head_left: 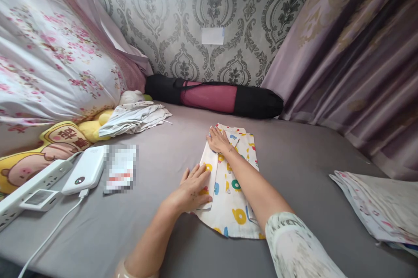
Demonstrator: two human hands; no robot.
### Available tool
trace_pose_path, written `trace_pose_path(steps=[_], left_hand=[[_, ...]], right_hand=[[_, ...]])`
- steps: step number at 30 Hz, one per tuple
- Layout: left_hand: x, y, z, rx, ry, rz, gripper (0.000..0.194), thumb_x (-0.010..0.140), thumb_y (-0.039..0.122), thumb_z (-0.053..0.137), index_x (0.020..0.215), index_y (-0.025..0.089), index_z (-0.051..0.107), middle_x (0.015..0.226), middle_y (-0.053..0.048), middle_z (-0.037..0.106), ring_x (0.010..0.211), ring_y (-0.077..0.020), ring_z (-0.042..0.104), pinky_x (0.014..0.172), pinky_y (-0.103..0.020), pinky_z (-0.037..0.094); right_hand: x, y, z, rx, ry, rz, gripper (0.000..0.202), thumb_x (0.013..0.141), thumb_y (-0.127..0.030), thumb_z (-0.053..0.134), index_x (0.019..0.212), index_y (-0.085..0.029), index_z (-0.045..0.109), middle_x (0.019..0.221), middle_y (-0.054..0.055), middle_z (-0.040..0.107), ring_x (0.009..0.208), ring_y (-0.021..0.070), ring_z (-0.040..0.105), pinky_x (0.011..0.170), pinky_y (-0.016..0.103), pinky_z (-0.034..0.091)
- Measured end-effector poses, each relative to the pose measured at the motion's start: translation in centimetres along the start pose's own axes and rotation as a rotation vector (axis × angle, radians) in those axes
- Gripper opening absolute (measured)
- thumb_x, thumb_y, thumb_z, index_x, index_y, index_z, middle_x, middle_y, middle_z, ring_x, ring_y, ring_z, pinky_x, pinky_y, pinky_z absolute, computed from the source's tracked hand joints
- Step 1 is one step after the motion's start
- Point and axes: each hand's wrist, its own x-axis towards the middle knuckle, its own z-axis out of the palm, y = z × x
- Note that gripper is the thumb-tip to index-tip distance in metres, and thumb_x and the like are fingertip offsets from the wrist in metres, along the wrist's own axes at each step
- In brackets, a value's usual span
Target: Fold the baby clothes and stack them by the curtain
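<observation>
A white garment (240,201) with a colourful print, partly folded, lies flat on the grey sheet in front of me. My left hand (196,186) presses on its folded-over left edge, fingers stretched out. Farther up, my right hand (218,140) rests flat on the cloth near its top end, fingers extended. Part of the garment is hidden under my right forearm.
To the left are a crumpled pale cloth (137,117), a white power bank (84,170) with a cable, a power strip (32,191) and plush toys (39,156). Folded clothes (379,208) lie at right. A black and pink long bag (209,97) lies along the wall.
</observation>
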Motion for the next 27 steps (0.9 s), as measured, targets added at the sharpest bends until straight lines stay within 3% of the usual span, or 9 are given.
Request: trace_pose_path(steps=[5,10,13,22,27], left_hand=[[-0.4,-0.1,0.0,0.019,0.012,0.028,0.07,0.08,0.04,0.066,0.144,0.028,0.039,0.161,-0.011,0.017,0.148,-0.0324,0.004,0.115,-0.061,0.008],[-0.2,-0.2,0.4,-0.011,0.21,0.117,0.05,0.08,0.046,0.067,0.125,0.029,0.056,0.151,-0.01,0.041,0.145,-0.037,0.02,0.112,-0.067,0.012],[0.1,0.0,0.6,-0.017,0.305,0.116,0.041,0.087,0.04,0.059,0.126,0.027,0.055,0.149,-0.011,0.043,0.144,-0.0349,0.025,0.113,-0.066,0.012],[0.4,0.5,1.2,0.008,0.273,0.167,0.037,0.086,0.03,0.059,0.123,0.028,0.055,0.142,-0.009,0.049,0.144,-0.0326,0.026,0.112,-0.067,0.014],[0.4,0.3,1.4,0.004,0.279,0.163,0.037,0.088,0.031,0.055,0.126,0.027,0.052,0.145,-0.009,0.046,0.144,-0.0321,0.026,0.113,-0.066,0.013]], right_hand=[[-0.2,0.2,0.6,0.034,0.047,-0.013,0.061,0.099,-0.041,0.019,0.151,-0.012,0.028,0.16,0.006,0.019,0.148,0.0214,0.01,0.118,0.044,0.003],[-0.2,0.4,-0.3,0.087,0.025,0.002,0.06,0.1,-0.041,0.015,0.152,-0.014,0.026,0.161,0.005,0.017,0.148,0.0181,0.008,0.118,0.041,0.001],[-0.6,0.9,-0.9,0.071,0.086,0.023,0.059,0.1,-0.04,0.015,0.152,-0.014,0.026,0.161,0.006,0.017,0.148,0.0175,0.006,0.118,0.041,-0.003],[-1.7,2.1,0.5,0.015,0.056,0.083,0.063,0.1,-0.043,0.016,0.153,-0.01,0.024,0.161,0.009,0.017,0.148,0.021,0.01,0.117,0.044,0.002],[-1.2,2.0,-0.3,0.028,0.012,0.09,0.062,0.099,-0.043,0.019,0.152,-0.011,0.026,0.161,0.009,0.017,0.147,0.023,0.012,0.117,0.046,0.005]])
